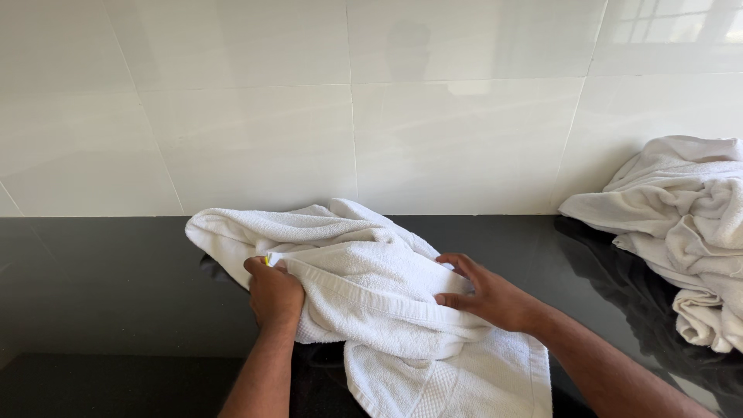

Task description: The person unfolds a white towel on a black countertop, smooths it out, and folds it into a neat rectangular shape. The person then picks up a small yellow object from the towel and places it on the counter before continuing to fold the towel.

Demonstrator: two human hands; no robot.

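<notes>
Glossy black countertop (101,294) against large pale glazed wall tiles (255,116). White terry towel (371,286), rumpled, ribbed hem uppermost, at counter centre, draped over near edge. Left hand (273,294) clamped on hem corner; right hand (484,294) pinching the fold. Heap of crumpled white towels (689,224) far right, well apart.

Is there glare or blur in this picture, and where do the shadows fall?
Head view: sharp overall; soft window glare on the tiled wall; the black counter mirrors the towel pile; faint shadow under the white towel near the left hand.
</notes>
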